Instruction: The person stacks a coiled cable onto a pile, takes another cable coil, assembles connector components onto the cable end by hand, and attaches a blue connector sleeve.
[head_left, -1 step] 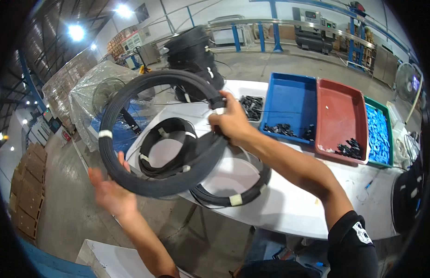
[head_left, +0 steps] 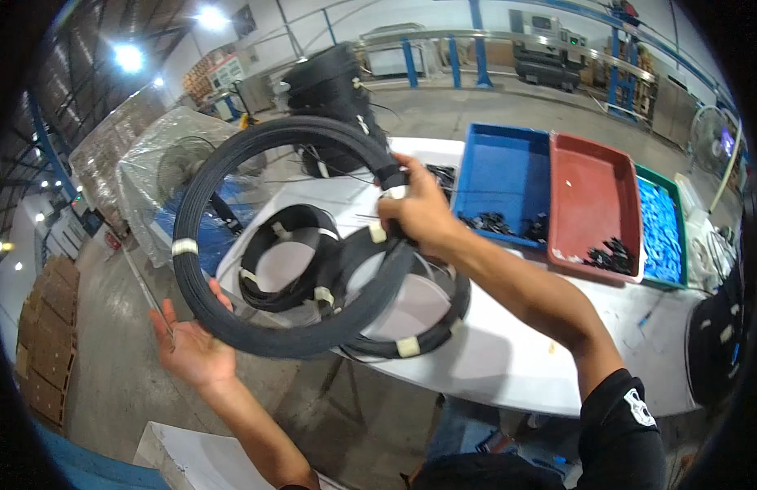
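Head view: right hand (head_left: 421,209) pinches the raised black coil (head_left: 272,340) at its right side; left hand (head_left: 197,353) spread by its lower-left rim, contact unclear.

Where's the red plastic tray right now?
In the head view, the red rectangular plastic tray sits right of centre on the white table, between the blue rectangular tray and the green tray.

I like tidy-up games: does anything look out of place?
Mostly no: the black ring in the right hand shows no clear damage. But a small blue thing lies loose on the white table, outside the red tray, so it seems stray.
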The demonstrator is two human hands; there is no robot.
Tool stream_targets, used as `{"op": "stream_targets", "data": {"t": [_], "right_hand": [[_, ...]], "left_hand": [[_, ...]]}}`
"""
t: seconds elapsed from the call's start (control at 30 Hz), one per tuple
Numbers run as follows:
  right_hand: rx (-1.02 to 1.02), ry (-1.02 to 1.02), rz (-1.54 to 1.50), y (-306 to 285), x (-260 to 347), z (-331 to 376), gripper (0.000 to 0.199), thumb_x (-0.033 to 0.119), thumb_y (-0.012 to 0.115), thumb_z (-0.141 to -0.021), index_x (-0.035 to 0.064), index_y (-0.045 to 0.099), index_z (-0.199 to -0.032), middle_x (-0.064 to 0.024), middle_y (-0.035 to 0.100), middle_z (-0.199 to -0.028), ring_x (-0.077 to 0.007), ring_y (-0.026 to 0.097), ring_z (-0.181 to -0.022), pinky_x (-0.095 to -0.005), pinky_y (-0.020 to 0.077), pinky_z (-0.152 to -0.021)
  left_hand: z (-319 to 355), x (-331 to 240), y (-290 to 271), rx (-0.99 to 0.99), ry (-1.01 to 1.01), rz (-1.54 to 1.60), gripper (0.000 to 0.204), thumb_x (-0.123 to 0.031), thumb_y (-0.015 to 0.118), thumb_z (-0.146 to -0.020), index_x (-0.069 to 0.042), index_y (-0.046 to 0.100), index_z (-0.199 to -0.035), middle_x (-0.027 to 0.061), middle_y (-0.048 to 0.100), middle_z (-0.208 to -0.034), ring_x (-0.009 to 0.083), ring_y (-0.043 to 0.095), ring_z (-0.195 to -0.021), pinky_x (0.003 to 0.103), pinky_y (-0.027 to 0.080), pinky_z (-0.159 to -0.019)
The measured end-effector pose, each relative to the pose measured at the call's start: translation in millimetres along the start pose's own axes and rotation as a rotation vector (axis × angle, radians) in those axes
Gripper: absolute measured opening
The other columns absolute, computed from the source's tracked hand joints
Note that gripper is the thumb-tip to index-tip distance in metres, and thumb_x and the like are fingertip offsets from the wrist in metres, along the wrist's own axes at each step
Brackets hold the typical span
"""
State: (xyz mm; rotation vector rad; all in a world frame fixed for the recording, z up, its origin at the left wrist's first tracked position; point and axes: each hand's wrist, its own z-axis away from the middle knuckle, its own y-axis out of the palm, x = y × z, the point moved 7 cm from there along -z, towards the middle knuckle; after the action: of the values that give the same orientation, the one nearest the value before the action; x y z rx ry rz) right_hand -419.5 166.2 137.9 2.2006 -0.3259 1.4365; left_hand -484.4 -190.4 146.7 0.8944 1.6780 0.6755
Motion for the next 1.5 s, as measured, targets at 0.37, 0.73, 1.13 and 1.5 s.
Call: {"op": "stream_targets", "data": {"t": [0.37, 0.73, 1.13, 1.5], "right_hand": [[0.152, 0.166, 0.665, -242.3, 126.1, 190.6, 0.073, -0.002, 0.063, -0.057, -0.0032, 0.054, -0.129, -0.0103, 0.064, -0.097, -0.0165, 0.062, -0.081, -0.0297, 0.0513, -0.071], [0.373, 0.335, 0.896, -353.2, 56.2, 235.0, 0.082, 0.004, 0.069, -0.053, -0.0043, 0.057, -0.133, -0.0179, 0.066, -0.122, -0.0258, 0.063, -0.11, -0.0337, 0.0458, -0.102], [0.229, 0.279, 1.225, -354.8, 81.3, 248.7, 0.067, 0.008, 0.084, -0.068, 0.0004, 0.059, -0.129, -0.0164, 0.066, -0.124, -0.0302, 0.061, -0.119, -0.0399, 0.0466, -0.103], [-0.314, 0.437, 1.32, -350.6, 133.7, 323.9, 0.047, -0.007, 0.069, -0.074, -0.0033, 0.06, -0.12, -0.0225, 0.071, -0.095, -0.038, 0.07, -0.093, -0.0422, 0.0535, -0.082]], "left_hand": [[317.3, 142.6, 26.6, 0.519, -1.079, -0.016, 0.075, -0.013, 0.057, -0.098, -0.008, 0.012, -0.158, 0.0297, 0.064, -0.116, 0.0447, 0.058, -0.12, 0.06, 0.039, -0.109], [462.8, 195.5, 7.3, 0.673, -1.831, -0.155, 0.045, -0.024, 0.041, -0.108, -0.006, 0.032, -0.149, 0.0206, 0.042, -0.15, 0.0298, 0.047, -0.137, 0.049, 0.038, -0.116], [383.9, 188.0, 78.7, 2.281, -1.152, -0.959, 0.044, -0.042, 0.052, -0.101, -0.006, 0.073, -0.114, 0.0142, 0.075, -0.1, 0.0306, 0.072, -0.09, 0.038, 0.054, -0.083], [214.5, 273.9, 135.1, 1.291, -0.156, -1.3, 0.024, -0.004, 0.059, -0.094, 0.006, 0.065, -0.114, 0.0206, 0.071, -0.101, 0.0282, 0.07, -0.094, 0.035, 0.054, -0.084]]}}
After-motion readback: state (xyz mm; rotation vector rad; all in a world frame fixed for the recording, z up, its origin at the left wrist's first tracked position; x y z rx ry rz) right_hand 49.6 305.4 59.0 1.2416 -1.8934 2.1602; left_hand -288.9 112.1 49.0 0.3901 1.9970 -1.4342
